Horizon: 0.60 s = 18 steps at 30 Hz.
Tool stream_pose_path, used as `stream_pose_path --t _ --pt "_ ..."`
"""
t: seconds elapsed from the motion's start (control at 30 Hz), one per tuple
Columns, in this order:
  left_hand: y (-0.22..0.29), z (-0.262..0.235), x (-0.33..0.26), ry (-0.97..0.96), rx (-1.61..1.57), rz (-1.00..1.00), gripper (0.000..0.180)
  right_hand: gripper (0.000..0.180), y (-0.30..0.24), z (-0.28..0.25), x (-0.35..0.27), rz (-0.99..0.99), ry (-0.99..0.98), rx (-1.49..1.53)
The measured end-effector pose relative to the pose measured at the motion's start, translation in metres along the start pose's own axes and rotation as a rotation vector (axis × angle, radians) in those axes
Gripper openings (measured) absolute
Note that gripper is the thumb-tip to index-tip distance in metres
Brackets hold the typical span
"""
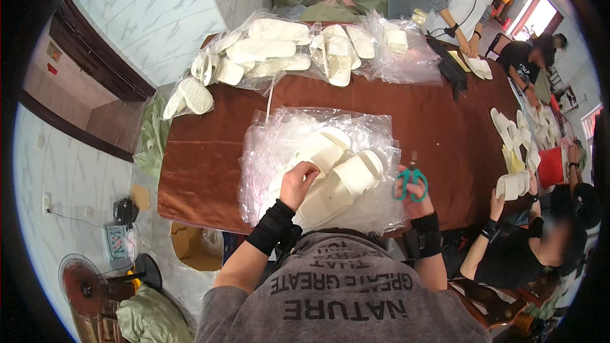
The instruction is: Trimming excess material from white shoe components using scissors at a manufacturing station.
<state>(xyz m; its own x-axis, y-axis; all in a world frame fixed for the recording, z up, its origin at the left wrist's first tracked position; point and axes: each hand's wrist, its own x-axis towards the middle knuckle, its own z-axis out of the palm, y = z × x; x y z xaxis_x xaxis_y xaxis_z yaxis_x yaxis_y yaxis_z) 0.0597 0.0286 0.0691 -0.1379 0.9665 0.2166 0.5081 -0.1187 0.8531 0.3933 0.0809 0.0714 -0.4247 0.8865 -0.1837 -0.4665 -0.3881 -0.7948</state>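
A pair of cream slippers (352,181) lies on a stack of clear plastic bags (375,127) at the table edge in front of me. My left hand (297,185) is over the left slipper (327,147), its fingers curled in a pinch. Whatever those fingertips hold, if anything, is too small to make out. To the right of the bags, my right hand (416,195) grips a pair of scissors (413,181) by their teal handles. The blades point away from me, toward the far side of the table.
Bagged cream slippers (267,51) are heaped along the far side of the brown-covered table (210,171). A black object (450,67) lies at the back right. Co-workers handle slippers (513,185) along the right side. On the left floor are a cardboard box (190,248) and a fan (82,286).
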Motion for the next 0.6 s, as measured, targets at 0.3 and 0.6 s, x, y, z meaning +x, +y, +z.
stream_pose_path --t 0.3,0.6 --pt "0.002 0.006 0.008 0.035 0.002 0.047 0.009 0.073 0.043 0.097 0.005 0.634 -0.457 0.026" --pt "0.005 0.005 0.005 0.023 0.024 0.046 0.008 0.057 0.06 0.111 0.029 0.51 -0.276 -0.1"
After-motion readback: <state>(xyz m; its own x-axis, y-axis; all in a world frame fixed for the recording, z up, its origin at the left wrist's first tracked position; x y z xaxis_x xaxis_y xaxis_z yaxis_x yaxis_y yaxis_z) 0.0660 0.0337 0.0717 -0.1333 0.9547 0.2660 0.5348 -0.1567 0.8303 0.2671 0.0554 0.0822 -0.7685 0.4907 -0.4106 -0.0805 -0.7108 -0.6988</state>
